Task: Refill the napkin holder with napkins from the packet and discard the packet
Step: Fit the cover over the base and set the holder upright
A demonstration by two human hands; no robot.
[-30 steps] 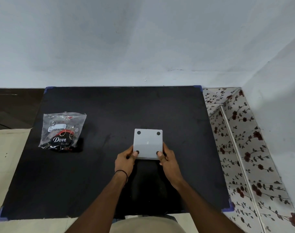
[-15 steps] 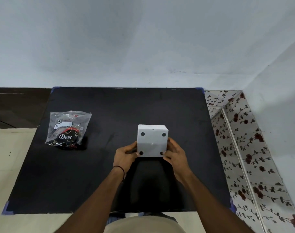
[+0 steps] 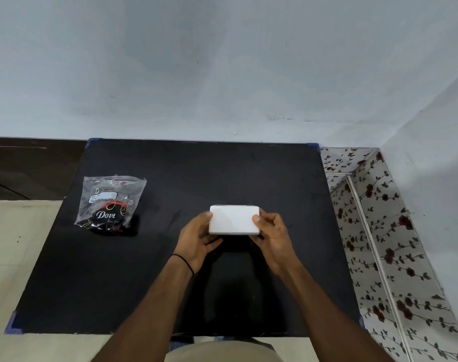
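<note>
1. Both forearms reach forward over the black bench (image 3: pixel 222 173) and meet near its middle.
2. The left hand (image 3: pixel 196 239) grips the left end of the napkin holder (image 3: pixel 234 220). Its thumb lies on the upper left corner and its fingers (image 3: pixel 213 241) curl under the near edge.
3. The right hand (image 3: pixel 275 237) grips the right end, thumb on the right edge and the other fingers wrapped behind, out of sight.
4. A thin dark band (image 3: pixel 184 262) circles the left wrist.
5. The napkin holder is a white box with a plain face turned to the camera. Its inside is hidden, and I cannot tell whether it touches the bench.
6. The packet (image 3: pixel 110 203) lies flat on the left part of the bench, well apart from both hands. It is clear plastic printed "Dove", dark in its lower half. Its contents cannot be made out.
</note>
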